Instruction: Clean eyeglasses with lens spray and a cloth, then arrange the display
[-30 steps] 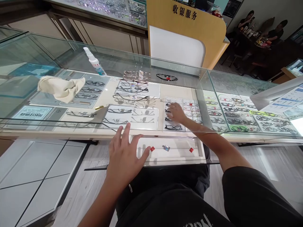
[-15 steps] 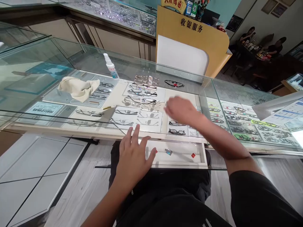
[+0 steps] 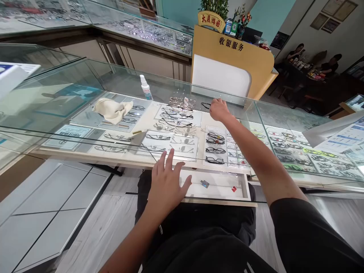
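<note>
My right hand (image 3: pixel 219 110) reaches to the far side of the glass counter, its fingers curled down over a pair of black eyeglasses (image 3: pixel 205 105). Only the left end of that frame shows; the rest is hidden under the hand. My left hand (image 3: pixel 167 180) is open with fingers spread, holding nothing, over the counter's front edge beside a pulled-out white drawer (image 3: pixel 216 197). A red tag (image 3: pixel 234 189) and a small grey-blue tag (image 3: pixel 204 184) lie in the drawer. Between my arms, several black eyeglasses (image 3: pixel 215 150) form a column.
A cream cloth (image 3: pixel 112 110) lies on a grey tray at the left, near a white spray bottle (image 3: pixel 145 88). More eyeglasses (image 3: pixel 178 123) sit mid-counter and in the right-hand case. A cashier desk (image 3: pixel 230 49) stands beyond; two people sit at the far right.
My right hand has moved away from me, from above the near column of eyeglasses to the black pair at the back. My left hand stays spread near the drawer. The view has shifted slightly.
</note>
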### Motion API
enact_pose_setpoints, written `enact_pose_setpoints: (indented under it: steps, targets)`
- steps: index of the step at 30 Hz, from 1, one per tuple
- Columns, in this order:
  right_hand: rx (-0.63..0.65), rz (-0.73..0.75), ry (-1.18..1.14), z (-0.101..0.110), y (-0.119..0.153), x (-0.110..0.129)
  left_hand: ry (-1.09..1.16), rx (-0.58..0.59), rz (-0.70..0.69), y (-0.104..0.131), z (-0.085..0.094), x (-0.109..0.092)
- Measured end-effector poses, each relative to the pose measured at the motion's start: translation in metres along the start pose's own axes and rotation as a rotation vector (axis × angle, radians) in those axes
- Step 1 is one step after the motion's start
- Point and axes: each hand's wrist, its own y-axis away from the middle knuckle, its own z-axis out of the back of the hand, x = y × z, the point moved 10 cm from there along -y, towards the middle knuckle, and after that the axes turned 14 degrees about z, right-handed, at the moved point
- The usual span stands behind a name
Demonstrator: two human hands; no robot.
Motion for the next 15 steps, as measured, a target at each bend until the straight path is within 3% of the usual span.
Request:
enact_pose_setpoints:
  steps: [3,5,8,10,13,15]
  targets:
    - [0.027,0.013,-0.052,0.021,0.026,0.011,-0.001,-0.004,-0.003,0.000,0.000,0.000]
    - [0.026,0.078,-0.108,0.048,0.058,0.037,0.003,0.002,-0.010,0.000,-0.002,0.000]
    - [0.023,0.346,-0.402,0.099,0.130,0.112,0.009,0.006,-0.013,0.001,-0.002,0.001]
    - [0.151,0.431,-0.586,0.121,0.183,0.159,0.008,0.012,-0.001,0.001,-0.003,0.002]
    - [0.393,0.401,-0.746,0.123,0.248,0.204,0.006,0.035,0.008,0.000,-0.004,0.002]
    - [0.507,0.325,-0.796,0.102,0.276,0.215,0.004,0.049,0.002,0.000,-0.004,0.001]
